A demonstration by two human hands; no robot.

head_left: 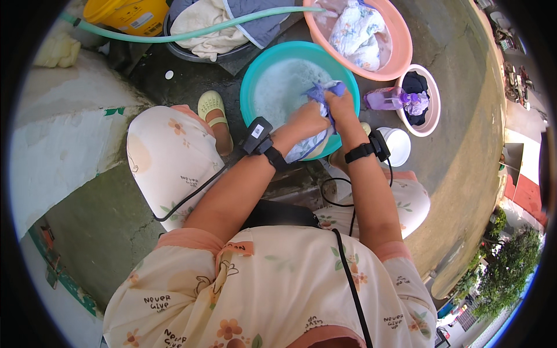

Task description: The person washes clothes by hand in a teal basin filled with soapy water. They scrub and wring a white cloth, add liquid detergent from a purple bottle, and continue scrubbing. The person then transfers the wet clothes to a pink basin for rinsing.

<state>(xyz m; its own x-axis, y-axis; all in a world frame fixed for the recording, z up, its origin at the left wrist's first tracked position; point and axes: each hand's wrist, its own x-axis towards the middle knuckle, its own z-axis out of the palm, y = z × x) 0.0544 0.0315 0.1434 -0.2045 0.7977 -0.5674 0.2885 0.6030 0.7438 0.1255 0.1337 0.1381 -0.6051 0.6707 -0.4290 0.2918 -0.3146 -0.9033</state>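
Both hands grip a wet cloth (304,147), patterned in white and leaf green with purple edging, over the right side of a teal plastic basin (249,102). Sudsy water (278,85) fills much of that basin. My left hand (308,118) is closed around the cloth's middle, its fingers partly hidden. Close beside it, my right hand (341,106) clasps the purple-edged part, some of which bunches up above the knuckles. The lower end of the cloth hangs by my left wrist, near the basin's front rim.
Behind stands a pink basin (402,48) with floral cloth in water; a green hose (191,35) runs into it. A dark tub (174,43) of fabric and a yellow bucket (126,17) are back left. At right are a purple bottle (385,99), a small pink basin (435,104) and a white bucket (399,148).
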